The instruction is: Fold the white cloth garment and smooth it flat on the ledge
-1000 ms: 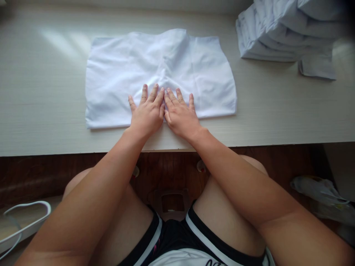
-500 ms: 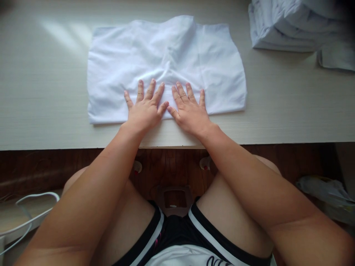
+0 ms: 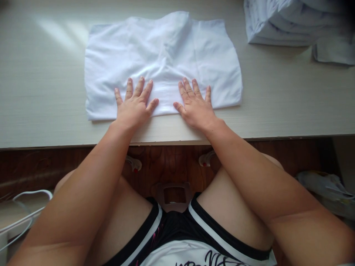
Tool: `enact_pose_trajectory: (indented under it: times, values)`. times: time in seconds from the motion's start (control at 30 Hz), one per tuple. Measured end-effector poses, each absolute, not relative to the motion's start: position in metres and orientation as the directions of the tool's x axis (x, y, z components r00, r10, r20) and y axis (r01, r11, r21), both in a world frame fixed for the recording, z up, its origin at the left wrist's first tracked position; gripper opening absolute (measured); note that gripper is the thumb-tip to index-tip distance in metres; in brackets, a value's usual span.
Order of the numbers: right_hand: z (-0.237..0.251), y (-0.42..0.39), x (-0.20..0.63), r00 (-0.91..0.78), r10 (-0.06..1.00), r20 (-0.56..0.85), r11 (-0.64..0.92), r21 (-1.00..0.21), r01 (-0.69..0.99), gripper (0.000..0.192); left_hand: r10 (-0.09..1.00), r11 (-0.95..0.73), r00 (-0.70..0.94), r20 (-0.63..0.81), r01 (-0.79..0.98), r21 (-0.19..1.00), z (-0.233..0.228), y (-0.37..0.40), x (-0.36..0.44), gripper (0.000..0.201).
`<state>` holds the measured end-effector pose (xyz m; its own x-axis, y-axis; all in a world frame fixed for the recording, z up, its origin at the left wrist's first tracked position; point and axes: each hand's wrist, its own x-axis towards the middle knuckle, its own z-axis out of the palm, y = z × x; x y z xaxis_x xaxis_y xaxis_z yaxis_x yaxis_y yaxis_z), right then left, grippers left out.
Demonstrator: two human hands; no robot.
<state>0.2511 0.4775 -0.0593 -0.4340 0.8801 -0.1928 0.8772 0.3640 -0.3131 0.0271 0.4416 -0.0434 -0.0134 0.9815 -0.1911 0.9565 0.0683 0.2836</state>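
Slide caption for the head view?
Left hand and right hand pressed flat, apart, on folded white garment on table.

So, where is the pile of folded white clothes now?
In the head view, the pile of folded white clothes sits at the table's far right corner, to the right of the flat white garment under both hands.

The cloth (image 3: 163, 62) on the table (image 3: 41, 92) is plain white. The table is pale cream with thin lines like wood. The pile of folded cloths (image 3: 291, 22) in the corner is white with a bit of blue. The shorts (image 3: 180, 236) are black with white stripes.
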Motion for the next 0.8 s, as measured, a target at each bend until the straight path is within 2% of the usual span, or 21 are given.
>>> enact_pose_trajectory:
  times: [0.2, 0.37, 0.47, 0.63, 0.8]
  values:
    - [-0.058, 0.477, 0.262, -0.414, 0.891, -0.187, 0.344, -0.318, 0.884, 0.075, 0.977, 0.109, -0.048, -0.208, 0.95, 0.294, -0.045, 0.436, 0.01, 0.084]
    - [-0.051, 0.474, 0.268, -0.386, 0.894, -0.229, 0.323, -0.268, 0.907, 0.075, 0.975, 0.145, -0.082, -0.207, 0.94, 0.31, -0.051, 0.431, -0.003, 0.109]
    - [-0.052, 0.474, 0.272, -0.384, 0.895, -0.225, 0.324, -0.262, 0.909, 0.075, 0.974, 0.158, -0.098, -0.205, 0.94, 0.302, -0.052, 0.428, -0.009, 0.117]
    - [-0.056, 0.475, 0.281, -0.395, 0.898, -0.192, 0.329, -0.303, 0.895, 0.076, 0.972, 0.172, -0.109, -0.207, 0.934, 0.313, -0.05, 0.424, -0.015, 0.123]
    - [-0.057, 0.476, 0.29, -0.38, 0.9, -0.214, 0.31, -0.299, 0.903, 0.078, 0.973, 0.166, -0.1, -0.208, 0.929, 0.332, -0.051, 0.425, -0.014, 0.12]
